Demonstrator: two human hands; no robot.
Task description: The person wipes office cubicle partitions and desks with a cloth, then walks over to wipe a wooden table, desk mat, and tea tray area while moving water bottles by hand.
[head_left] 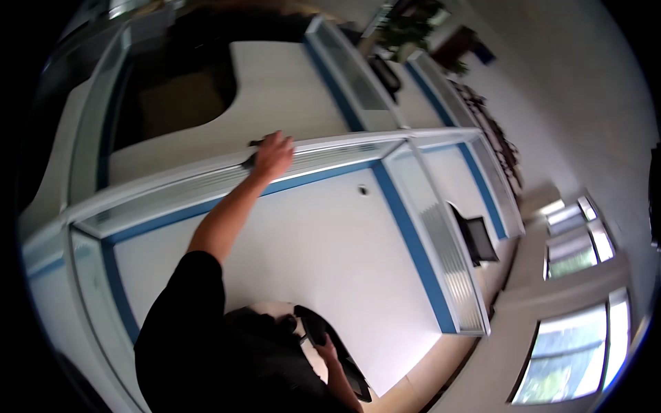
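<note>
My left arm reaches out over the white desk (303, 234), and my left hand (274, 155) is at the top rail of the glass partition (323, 153). Its fingers are curled round a small dark thing (249, 161), mostly hidden and too blurred to name. Low in the view, my right hand (327, 350) is close to my body, its fingers closed against a black object (315, 332) that I cannot make out. Right behind that hand is a black office chair (354, 382), partly hidden by my arm.
Blue-trimmed glass partitions (406, 241) divide several desks. A round cable hole (363, 191) is in the near desk. Beyond the rail lies another curved white desk (282, 89). A black chair (476, 237) stands at the right, near windows (564, 358). A plant (410, 31) is farther back.
</note>
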